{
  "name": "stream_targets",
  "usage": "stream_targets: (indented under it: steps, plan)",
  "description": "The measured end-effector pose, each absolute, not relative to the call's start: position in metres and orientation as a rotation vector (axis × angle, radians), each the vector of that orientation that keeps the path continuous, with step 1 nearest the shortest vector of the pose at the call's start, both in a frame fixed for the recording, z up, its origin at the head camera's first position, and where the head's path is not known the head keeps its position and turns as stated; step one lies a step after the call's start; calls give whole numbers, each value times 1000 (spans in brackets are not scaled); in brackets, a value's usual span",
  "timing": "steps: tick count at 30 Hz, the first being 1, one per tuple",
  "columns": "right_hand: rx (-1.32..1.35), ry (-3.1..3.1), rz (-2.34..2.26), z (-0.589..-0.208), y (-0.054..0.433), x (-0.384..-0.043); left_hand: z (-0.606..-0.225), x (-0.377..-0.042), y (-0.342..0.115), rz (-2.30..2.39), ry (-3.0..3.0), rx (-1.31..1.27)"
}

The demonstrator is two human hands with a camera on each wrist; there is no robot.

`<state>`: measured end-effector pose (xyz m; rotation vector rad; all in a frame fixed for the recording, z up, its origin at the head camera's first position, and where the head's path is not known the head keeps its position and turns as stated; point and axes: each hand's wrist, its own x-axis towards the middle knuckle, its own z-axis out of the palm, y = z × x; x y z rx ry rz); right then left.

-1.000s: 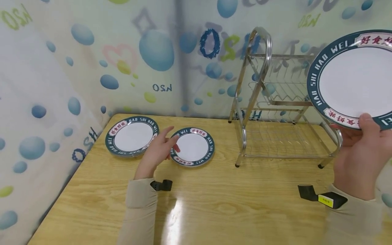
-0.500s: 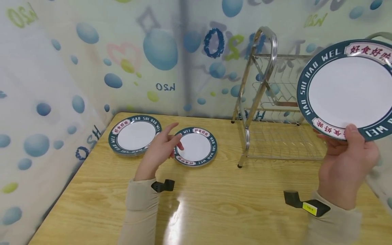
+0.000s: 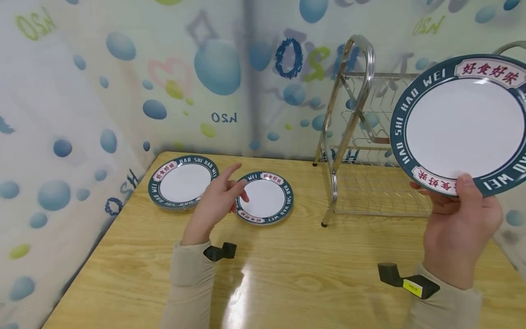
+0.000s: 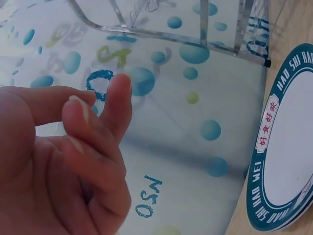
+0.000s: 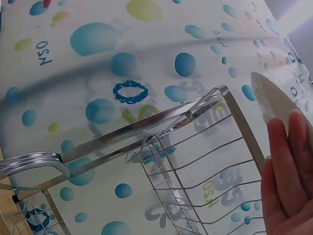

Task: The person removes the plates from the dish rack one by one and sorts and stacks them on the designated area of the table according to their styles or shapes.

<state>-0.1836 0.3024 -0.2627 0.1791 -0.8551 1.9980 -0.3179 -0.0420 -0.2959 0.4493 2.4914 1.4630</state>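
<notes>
My right hand (image 3: 460, 224) grips the lower rim of a white plate (image 3: 464, 128) with a dark green lettered border, thumb on its face. The plate is raised and tilted toward the head camera, in front of the rack's right part. In the right wrist view its edge (image 5: 274, 98) shows behind the fingers. My left hand (image 3: 213, 205) holds nothing. It hovers with loosely bent fingers between a stack of matching plates (image 3: 185, 183) at the left and other such plates (image 3: 265, 197) nearer the middle, hiding part of both.
A two-tier metal dish rack (image 3: 334, 183) stands at the back right of the wooden table (image 3: 312, 274), partly hidden by the raised plate. Its wire slots (image 5: 210, 161) show in the right wrist view. Behind the table hangs a patterned curtain-like sheet (image 3: 267, 114).
My right hand has moved left and somewhat lower with the plate, which now covers more of the rack. The left hand has hardly moved. The head view has shifted slightly.
</notes>
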Motion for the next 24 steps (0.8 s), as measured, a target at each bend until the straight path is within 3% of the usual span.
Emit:
stream_targets:
  steps: [24]
  plan:
    - [191, -1073, 1974, -264, 274, -189, -291, -309, -30, 1438, 2480, 566]
